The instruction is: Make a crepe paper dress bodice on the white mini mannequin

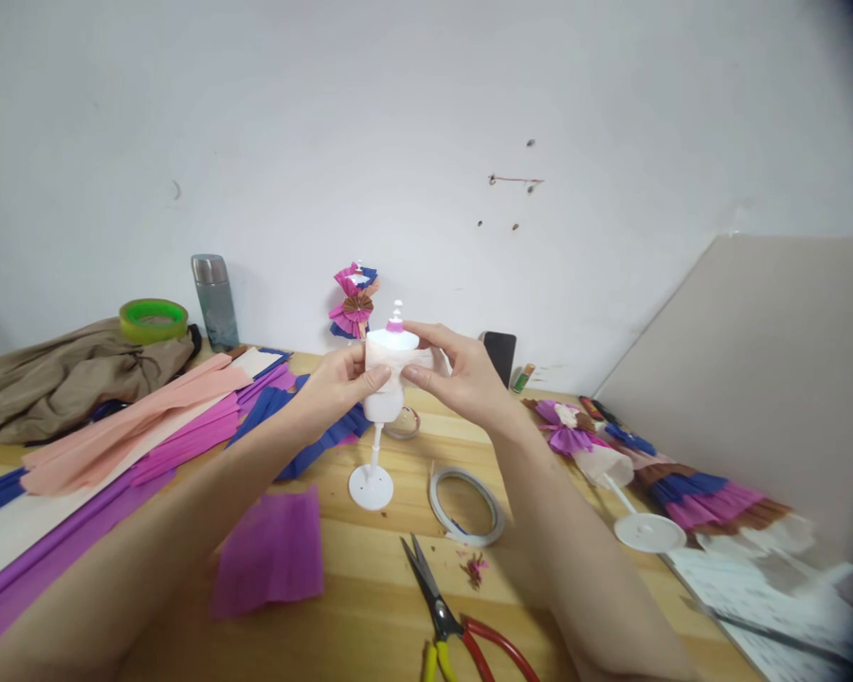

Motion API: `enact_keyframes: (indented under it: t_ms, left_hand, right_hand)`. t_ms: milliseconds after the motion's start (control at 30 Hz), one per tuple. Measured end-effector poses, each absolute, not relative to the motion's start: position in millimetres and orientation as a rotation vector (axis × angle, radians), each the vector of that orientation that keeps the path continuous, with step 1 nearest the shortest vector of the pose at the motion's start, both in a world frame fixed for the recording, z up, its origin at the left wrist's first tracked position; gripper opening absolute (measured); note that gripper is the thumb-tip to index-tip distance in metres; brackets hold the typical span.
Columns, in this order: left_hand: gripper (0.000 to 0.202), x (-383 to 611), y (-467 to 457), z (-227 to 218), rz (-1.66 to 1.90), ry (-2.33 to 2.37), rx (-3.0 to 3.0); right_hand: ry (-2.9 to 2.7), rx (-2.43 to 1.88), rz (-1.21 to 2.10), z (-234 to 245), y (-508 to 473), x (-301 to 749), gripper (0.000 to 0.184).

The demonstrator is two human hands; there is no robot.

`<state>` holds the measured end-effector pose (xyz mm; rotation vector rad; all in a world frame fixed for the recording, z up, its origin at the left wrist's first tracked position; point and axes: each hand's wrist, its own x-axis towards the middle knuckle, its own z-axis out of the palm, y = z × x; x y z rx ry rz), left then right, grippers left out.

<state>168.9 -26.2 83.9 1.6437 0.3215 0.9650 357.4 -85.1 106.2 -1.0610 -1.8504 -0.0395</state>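
Note:
A small white dress form [384, 405] on a round stand stands tilted slightly above the wooden table, with a pink band [395, 327] at its neck. My left hand [342, 379] grips its left side, thumb pressed on the front. My right hand [462, 369] is closed at its other side, holding a pale strip [426, 360] against the chest; the strip's far end is hidden behind my fingers. Near the stand's base lie a roll of white tape [467, 507] and scissors [437, 592] with red and yellow handles. A purple crepe paper square [270, 554] lies below my left forearm.
Crepe paper sheets [185, 417] and a brown cloth [63, 374] cover the left, with green tape [154, 320] and a flask [214, 301] behind. A decorated form [355, 301] stands by the wall. On the right lie a paper-dressed form [650, 532] and a phone [499, 356].

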Motion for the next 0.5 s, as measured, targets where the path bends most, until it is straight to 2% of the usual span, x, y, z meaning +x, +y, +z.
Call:
enact_keyframes:
  t_ms: [500]
  left_hand:
    - [0.058, 177, -20, 70, 0.911, 0.141, 1.468]
  right_hand:
    - [-1.863, -1.080, 0.035, 109, -90, 360, 0.042]
